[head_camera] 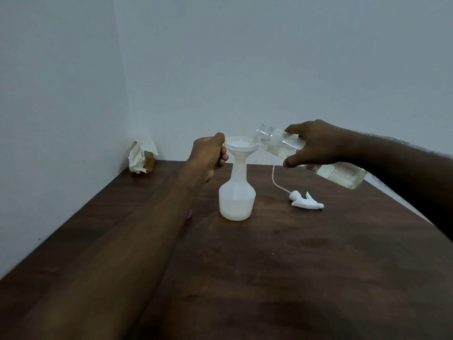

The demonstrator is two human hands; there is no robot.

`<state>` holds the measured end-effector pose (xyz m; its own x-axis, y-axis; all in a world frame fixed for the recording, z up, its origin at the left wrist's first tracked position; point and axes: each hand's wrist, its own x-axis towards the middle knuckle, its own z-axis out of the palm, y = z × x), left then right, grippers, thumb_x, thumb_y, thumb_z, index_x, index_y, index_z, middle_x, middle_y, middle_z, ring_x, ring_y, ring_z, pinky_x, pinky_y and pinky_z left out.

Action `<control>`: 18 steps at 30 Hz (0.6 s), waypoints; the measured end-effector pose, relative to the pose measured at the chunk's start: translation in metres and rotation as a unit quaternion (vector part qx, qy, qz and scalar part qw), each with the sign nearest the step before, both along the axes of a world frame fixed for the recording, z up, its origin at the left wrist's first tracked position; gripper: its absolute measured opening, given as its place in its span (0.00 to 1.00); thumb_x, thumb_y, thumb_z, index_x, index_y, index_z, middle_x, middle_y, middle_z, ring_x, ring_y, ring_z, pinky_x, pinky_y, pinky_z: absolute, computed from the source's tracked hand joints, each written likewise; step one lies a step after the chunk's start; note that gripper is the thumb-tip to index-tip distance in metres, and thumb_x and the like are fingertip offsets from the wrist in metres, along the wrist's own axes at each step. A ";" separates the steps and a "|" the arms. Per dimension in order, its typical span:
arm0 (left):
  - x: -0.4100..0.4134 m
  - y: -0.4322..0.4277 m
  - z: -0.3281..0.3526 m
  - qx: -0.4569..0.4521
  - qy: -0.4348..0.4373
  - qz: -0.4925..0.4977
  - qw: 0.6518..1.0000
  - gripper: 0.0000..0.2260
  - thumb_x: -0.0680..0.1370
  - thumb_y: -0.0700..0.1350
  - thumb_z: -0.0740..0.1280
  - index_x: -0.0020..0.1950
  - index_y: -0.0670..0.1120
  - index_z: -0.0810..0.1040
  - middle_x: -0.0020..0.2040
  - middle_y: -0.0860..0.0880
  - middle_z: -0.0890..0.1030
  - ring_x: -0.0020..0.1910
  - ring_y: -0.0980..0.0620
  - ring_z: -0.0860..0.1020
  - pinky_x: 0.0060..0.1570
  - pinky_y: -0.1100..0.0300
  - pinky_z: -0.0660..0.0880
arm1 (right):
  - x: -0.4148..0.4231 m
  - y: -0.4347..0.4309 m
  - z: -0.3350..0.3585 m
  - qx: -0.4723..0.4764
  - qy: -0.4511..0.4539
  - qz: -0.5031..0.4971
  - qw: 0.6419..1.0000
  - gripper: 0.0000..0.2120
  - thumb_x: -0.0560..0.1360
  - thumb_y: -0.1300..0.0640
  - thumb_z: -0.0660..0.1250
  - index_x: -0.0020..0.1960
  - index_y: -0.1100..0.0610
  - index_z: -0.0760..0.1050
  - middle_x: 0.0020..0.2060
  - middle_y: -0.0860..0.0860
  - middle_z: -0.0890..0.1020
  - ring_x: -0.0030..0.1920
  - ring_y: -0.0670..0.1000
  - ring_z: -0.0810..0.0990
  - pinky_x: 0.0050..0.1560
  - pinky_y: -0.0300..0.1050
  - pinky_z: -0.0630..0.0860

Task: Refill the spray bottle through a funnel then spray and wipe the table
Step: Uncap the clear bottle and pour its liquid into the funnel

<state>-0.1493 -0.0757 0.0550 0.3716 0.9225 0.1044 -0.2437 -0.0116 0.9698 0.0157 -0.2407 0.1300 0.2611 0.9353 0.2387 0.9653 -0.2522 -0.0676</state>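
Observation:
A white translucent spray bottle stands upright on the dark wooden table, partly filled with liquid. A white funnel sits in its neck. My left hand grips the funnel's left rim. My right hand holds a clear bottle tilted almost flat, its open mouth over the funnel, and clear liquid runs into the funnel. The white spray head with its dip tube lies on the table to the right of the spray bottle.
A wooden holder with crumpled white tissue stands in the far left corner against the wall. A small pink object shows beside my left forearm, mostly hidden. Walls border the table at left and back.

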 end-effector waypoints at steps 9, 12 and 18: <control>0.000 0.000 0.000 0.005 0.001 0.003 1.000 0.07 0.76 0.40 0.61 0.38 0.43 0.72 0.30 0.48 0.71 0.25 0.54 0.70 0.24 0.65 0.67 | -0.001 0.000 0.002 -0.004 -0.012 0.000 1.000 0.34 0.69 0.46 0.76 0.71 0.52 0.69 0.56 0.51 0.77 0.51 0.52 0.74 0.54 0.47 0.76; 0.000 0.000 0.000 0.005 0.002 0.002 1.000 0.07 0.76 0.40 0.61 0.38 0.43 0.72 0.30 0.48 0.71 0.26 0.54 0.70 0.24 0.65 0.67 | -0.001 0.000 0.003 -0.006 -0.012 -0.002 1.000 0.35 0.69 0.46 0.76 0.73 0.52 0.68 0.61 0.53 0.77 0.51 0.51 0.73 0.55 0.48 0.75; 0.001 0.000 0.001 0.004 0.001 0.000 1.000 0.07 0.76 0.40 0.61 0.38 0.43 0.72 0.30 0.48 0.71 0.26 0.54 0.69 0.24 0.65 0.67 | -0.001 0.001 0.003 -0.009 -0.015 -0.004 1.000 0.36 0.69 0.46 0.76 0.73 0.52 0.68 0.62 0.54 0.77 0.53 0.51 0.73 0.57 0.48 0.75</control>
